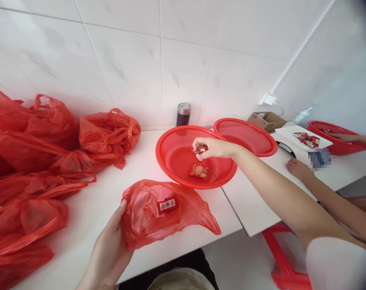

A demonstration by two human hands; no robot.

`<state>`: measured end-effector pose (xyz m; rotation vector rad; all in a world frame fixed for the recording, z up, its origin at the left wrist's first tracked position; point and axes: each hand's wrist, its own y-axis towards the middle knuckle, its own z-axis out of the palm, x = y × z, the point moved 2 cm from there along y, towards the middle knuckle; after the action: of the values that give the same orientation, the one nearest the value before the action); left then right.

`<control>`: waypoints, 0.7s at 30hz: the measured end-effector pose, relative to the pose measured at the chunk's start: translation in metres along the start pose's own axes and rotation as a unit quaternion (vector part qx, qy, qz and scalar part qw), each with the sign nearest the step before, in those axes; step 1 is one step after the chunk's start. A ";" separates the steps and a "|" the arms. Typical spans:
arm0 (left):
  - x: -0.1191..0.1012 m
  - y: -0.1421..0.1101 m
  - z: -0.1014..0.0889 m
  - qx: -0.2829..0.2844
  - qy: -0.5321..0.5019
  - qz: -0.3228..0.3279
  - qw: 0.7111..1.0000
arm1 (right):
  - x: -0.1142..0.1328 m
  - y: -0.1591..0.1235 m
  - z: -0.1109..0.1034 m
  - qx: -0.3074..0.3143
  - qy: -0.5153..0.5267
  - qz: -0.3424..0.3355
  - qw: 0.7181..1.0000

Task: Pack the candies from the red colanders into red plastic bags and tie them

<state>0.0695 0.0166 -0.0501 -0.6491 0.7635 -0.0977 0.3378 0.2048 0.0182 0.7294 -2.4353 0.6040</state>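
My left hand [110, 245] grips the edge of a crumpled red plastic bag [161, 213] lying on the white table [89, 217]; a small red packet [167, 205] shows through the bag. My right hand [211, 148] reaches over a red mesh basket [171, 141] and pinches a small red packet [200, 150] above it. Another red packet [198, 170] lies on the basket's bottom.
Several filled red plastic bags [34, 161] crowd the table's left side. A second red basket [246, 135], a dark flask [183, 114] and a cardboard box [267, 120] stand behind. At right, another person's hands [296, 167], a white tray of packets [305, 139] and a third basket [337, 139].
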 end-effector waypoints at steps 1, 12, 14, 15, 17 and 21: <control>0.001 0.002 0.001 0.006 -0.005 0.003 1.000 | 0.020 -0.009 0.014 0.003 0.080 -0.075 0.994; -0.007 -0.006 -0.016 -0.002 0.031 0.041 0.999 | 0.094 -0.007 0.137 -0.019 0.079 -0.160 0.984; -0.013 -0.006 -0.026 -0.006 0.046 0.080 0.996 | 0.081 -0.009 0.102 -0.076 0.102 -0.148 0.981; -0.014 -0.007 -0.031 -0.002 0.051 0.095 0.994 | 0.070 -0.008 0.085 -0.107 0.078 -0.112 0.985; -0.012 -0.010 -0.039 0.012 0.055 0.107 0.993 | 0.042 -0.005 0.061 -0.123 -0.028 0.012 0.992; 0.000 -0.019 -0.052 0.032 0.067 0.120 0.990 | -0.014 0.013 0.056 -0.029 -0.138 0.181 0.973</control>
<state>0.0380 -0.0249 -0.0672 -0.4887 0.9582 0.0545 0.3208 0.1891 -0.0365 0.3624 -2.8627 0.5948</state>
